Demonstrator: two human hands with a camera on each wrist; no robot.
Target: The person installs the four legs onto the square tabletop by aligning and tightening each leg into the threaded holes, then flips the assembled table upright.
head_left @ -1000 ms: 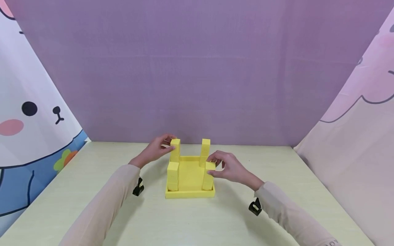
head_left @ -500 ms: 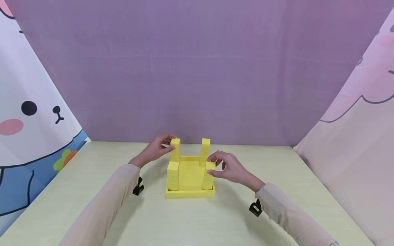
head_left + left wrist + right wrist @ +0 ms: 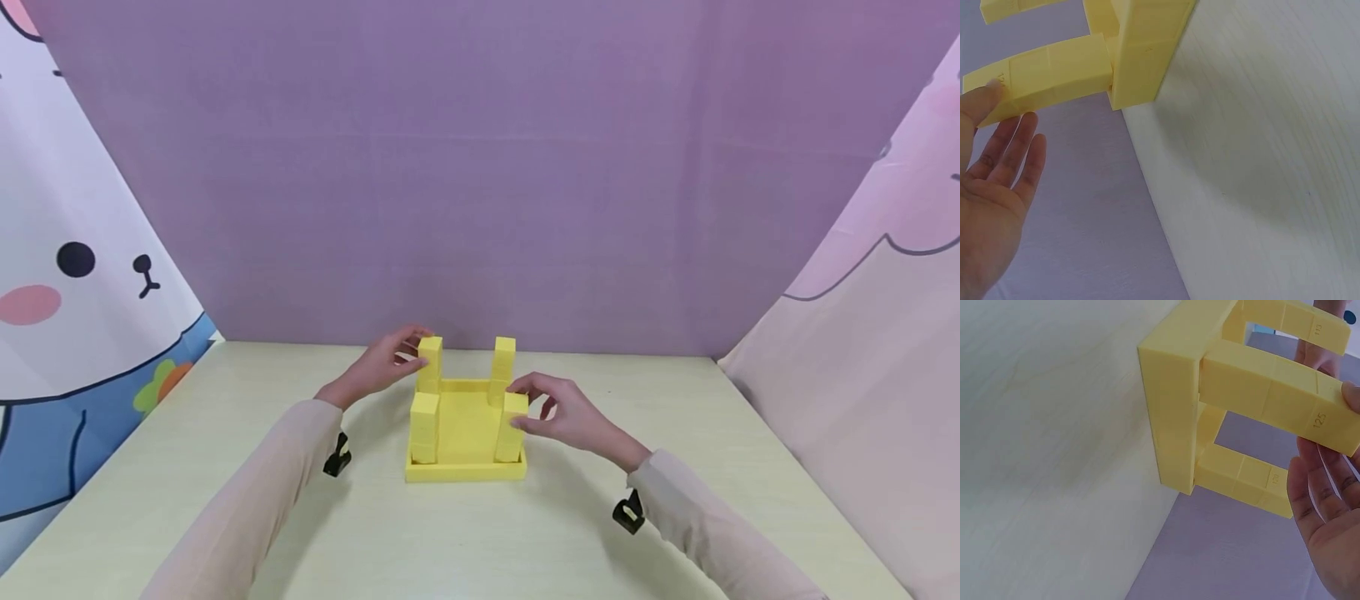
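A shallow yellow tray (image 3: 465, 473) sits on the table with a column of stacked yellow blocks upright in each corner. My left hand (image 3: 375, 367) pinches the top of the back-left column (image 3: 429, 360) between thumb and fingers. With thumb and fingertips, my right hand (image 3: 572, 414) pinches the top of the front-right column (image 3: 508, 442). The front-left column (image 3: 423, 433) and the back-right column (image 3: 503, 361) stand untouched. In the right wrist view, the gripped column (image 3: 1272, 387) shows the number 125 on its top block, and seams divide it into blocks.
The pale wooden table (image 3: 465, 542) ends at a purple cloth backdrop (image 3: 480, 183) close behind the tray. Cartoon-printed cloths (image 3: 82, 333) hang at both sides. A black clip (image 3: 628, 512) hangs at each sleeve cuff.
The head view has shifted very slightly. Both hands keep their grip, and the columns and tray look unmoved on the table.
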